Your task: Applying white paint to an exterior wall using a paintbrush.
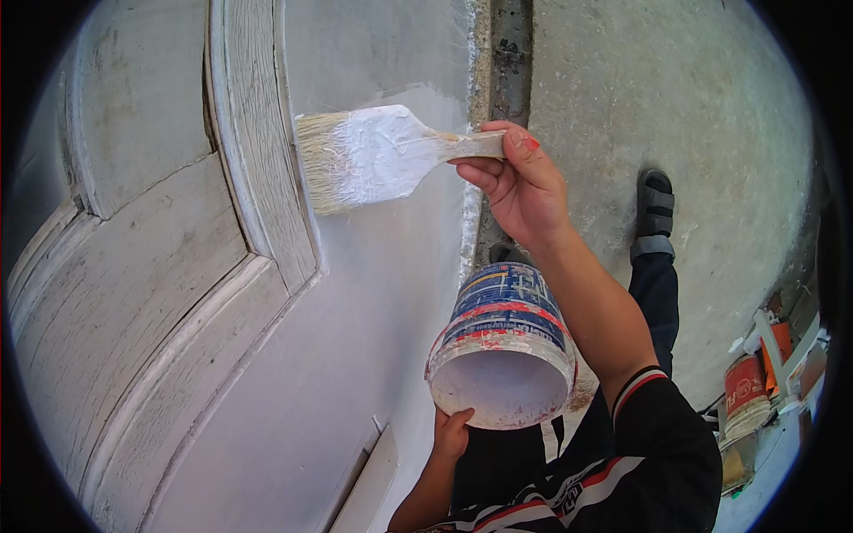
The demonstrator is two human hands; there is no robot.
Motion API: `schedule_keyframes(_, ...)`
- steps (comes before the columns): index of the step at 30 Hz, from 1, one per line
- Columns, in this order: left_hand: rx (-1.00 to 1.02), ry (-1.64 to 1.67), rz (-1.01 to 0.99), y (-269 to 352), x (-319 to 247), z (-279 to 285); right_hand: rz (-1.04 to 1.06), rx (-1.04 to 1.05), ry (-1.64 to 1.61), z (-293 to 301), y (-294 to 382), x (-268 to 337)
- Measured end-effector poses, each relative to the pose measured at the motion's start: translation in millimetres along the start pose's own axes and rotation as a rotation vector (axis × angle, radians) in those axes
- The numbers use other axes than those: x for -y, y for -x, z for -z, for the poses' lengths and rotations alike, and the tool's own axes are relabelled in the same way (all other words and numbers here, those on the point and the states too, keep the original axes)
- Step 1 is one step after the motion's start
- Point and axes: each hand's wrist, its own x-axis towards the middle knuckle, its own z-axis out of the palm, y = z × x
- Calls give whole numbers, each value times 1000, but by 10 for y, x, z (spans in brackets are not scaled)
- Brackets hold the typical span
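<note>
My right hand grips the wooden handle of a wide paintbrush. White paint coats the brush's ferrule area and the upper bristles, while the bristle ends show pale yellow. Those ends point left, at the inner edge of a weathered wooden frame; I cannot tell whether they touch it. Below, my left hand holds a paint bucket by its rim, thumb over the edge. The bucket is tilted, its whitish inside facing me, with red smears and a blue printed label outside. Behind the brush is a grey-white wall.
A narrow gutter runs along the wall's base, beside a concrete floor. My sandalled foot stands on the floor. A red bucket and clutter lie at the lower right. A pale board juts out at bottom centre.
</note>
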Motion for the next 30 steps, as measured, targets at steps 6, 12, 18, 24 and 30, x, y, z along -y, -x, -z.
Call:
schedule_keyframes(6, 70, -9, 33, -378, 235, -41, 21, -111, 141, 204, -19, 27)
schedule_keyframes(12, 110, -80, -31, -734, 443, 29, -85, 9, -32, 51, -28, 13)
schedule_keyframes(18, 17, 26, 27, -590, 539, 51, -87, 9, 21, 255, -74, -28)
schedule_keyframes(24, -16, 46, 57, -463, 580, 100, -76, 4, -85, 229, 137, -82)
schedule_keyframes(30, -63, 87, 53, -356, 756, 90, -138, -46, -49, 277, 241, -250)
